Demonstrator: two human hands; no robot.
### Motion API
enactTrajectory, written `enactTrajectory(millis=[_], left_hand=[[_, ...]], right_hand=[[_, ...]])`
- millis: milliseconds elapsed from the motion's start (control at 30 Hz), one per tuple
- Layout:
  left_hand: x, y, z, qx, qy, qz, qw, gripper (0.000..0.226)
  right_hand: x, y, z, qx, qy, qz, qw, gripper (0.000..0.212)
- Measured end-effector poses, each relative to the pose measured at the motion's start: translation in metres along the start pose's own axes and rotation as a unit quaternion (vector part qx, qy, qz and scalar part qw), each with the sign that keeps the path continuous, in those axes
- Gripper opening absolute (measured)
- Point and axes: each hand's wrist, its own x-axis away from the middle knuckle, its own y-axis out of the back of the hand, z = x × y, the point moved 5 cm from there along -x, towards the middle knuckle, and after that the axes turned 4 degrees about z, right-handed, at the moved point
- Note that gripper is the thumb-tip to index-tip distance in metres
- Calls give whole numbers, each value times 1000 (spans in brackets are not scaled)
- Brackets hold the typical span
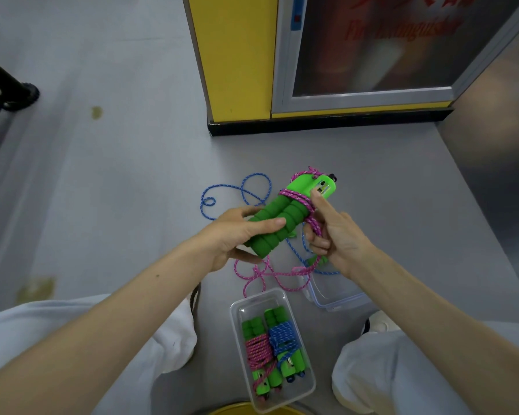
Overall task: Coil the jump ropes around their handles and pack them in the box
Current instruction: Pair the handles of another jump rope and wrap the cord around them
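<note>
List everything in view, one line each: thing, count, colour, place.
handles: two, green, held together above the floor
pink rope: one, pink, partly wound on the handles, rest trailing to the floor
blue rope: one, blue, loose on the floor beyond the hands
box: one, clear, on the floor between the knees
coiled ropes: two, one pink, one blue, in the box
lid: one, clear, on the floor under the right forearm
cabinet: one, yellow with glass door, ahead
stand: one, black, far left
shoe: one, white, by the right knee
left hand: grips the handles' foam end
right hand: pinches the pink rope
</note>
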Motion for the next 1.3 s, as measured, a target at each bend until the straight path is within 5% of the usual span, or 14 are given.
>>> enactTrajectory(millis=[133, 300, 433, 667, 800, 967, 1133, 1300], left_hand=[[3, -3, 2, -46, 48, 50, 997, 51], [0, 7, -7, -157, -21, -71, 985, 32], [3, 12, -15, -334, -90, -182, 920, 40], [7, 16, -20, -428, -109, -266, 857, 44], [4, 16, -17, -403, -97, -255, 874, 42], [-2, 20, -8, -265, -71, -208, 939, 35], [5, 15, -15, -430, -113, -276, 852, 42], [9, 15, -16, -469, -130, -299, 821, 41]], right_hand=[[0, -3, -4, 15, 8, 12, 1000, 52], [-3, -5, -8, 40, -15, 23, 999, 51], [-4, -4, -13, 87, -49, 40, 994, 39], [-3, -1, -14, 171, -43, 54, 983, 16], [-1, -4, -10, 227, -17, 66, 971, 19], [0, -8, -9, 269, -1, 85, 959, 20], [0, -8, -10, 241, -16, 91, 966, 26], [1, -8, -10, 249, -19, 107, 962, 19]])
